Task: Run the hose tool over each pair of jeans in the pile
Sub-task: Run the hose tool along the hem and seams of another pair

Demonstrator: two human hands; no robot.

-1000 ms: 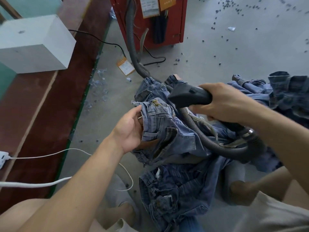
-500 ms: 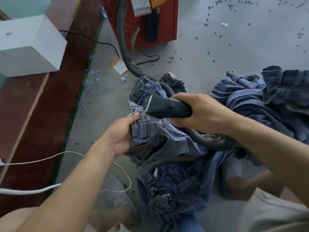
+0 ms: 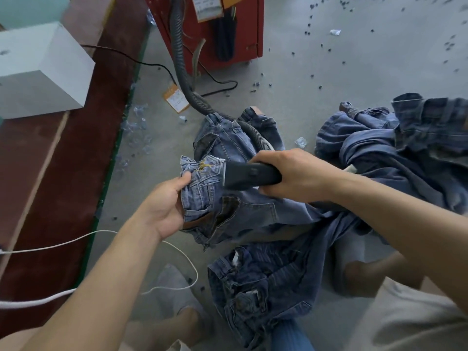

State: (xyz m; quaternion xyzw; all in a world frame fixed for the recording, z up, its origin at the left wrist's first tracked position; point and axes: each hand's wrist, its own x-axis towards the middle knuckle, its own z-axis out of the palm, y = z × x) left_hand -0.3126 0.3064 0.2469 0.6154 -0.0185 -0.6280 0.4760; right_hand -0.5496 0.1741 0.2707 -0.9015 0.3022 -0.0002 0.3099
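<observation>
the left hand (image 3: 164, 209) reaches in from the lower left with its forearm bare and its palm turned up and inward, the thumb laid over the top and the fingers curled under a bunched fold of the light blue denim jeans (image 3: 228, 206), so it grips the waistband end and lifts it off the grey concrete floor (image 3: 329, 79). the right hand (image 3: 291, 173) comes in from the right, forearm slanting down across the view, wrist bent a little, fingers wrapped over and the thumb tucked below the black plastic nozzle of the hose tool (image 3: 250, 174), closed tight round it. the nozzle's flat mouth points left and sits against the raised fold of denim, just beside a small tangle of yellow thread (image 3: 203, 166) on the cloth. the grey ribbed hose (image 3: 182, 69) runs from behind the right hand, over the jeans, across the floor and up to the red metal cabinet (image 3: 243, 29) at the top. the held jeans lie in the middle of the view, between both hands, with a darker blue pair of jeans (image 3: 266, 282) below them near the person's knees and a heap of dark blue jeans (image 3: 405, 153) to the right. a white box (image 3: 43, 72) sits on the dark red wooden bench (image 3: 63, 173) at left, and a white cable (image 3: 101, 234) loops off the bench onto the floor.
</observation>
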